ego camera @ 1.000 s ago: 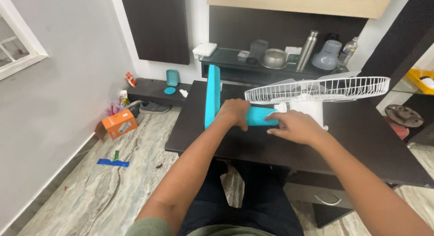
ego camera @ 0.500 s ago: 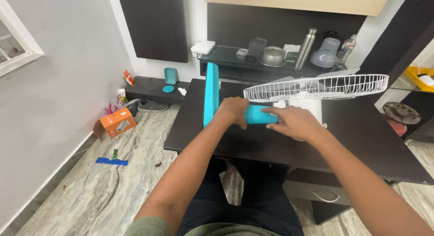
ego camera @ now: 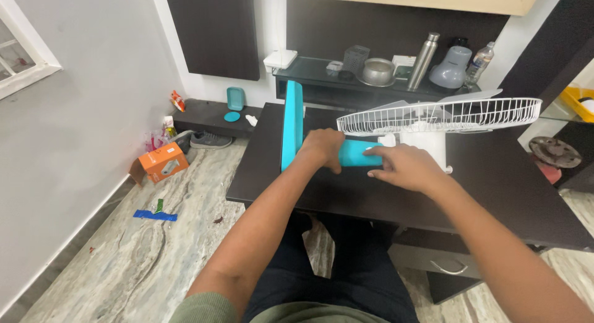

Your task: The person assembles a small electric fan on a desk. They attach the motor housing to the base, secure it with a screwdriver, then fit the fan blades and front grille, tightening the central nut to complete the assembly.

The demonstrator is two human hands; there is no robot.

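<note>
A table fan lies on its side on the dark table (ego camera: 495, 180). Its round turquoise base (ego camera: 292, 122) stands on edge at the left, and a turquoise stem (ego camera: 357, 153) runs right to the white motor housing (ego camera: 427, 148). The white wire grille (ego camera: 439, 116) lies flat above the housing. My left hand (ego camera: 322, 148) is wrapped around the stem close to the base. My right hand (ego camera: 405, 167) rests on the stem's right end, fingertips at the joint with the white housing.
A shelf behind the table carries a steel bottle (ego camera: 425, 52), a steel bowl (ego camera: 378, 71), a grey jar (ego camera: 450, 67) and a plastic bottle (ego camera: 482, 63). An orange box (ego camera: 157, 163), shoes (ego camera: 207, 139) and blue tape (ego camera: 154, 215) lie on the marble floor at left.
Both hands keep their place on the turquoise stem; the right fingertips shifted slightly along its end. The view moved a little.
</note>
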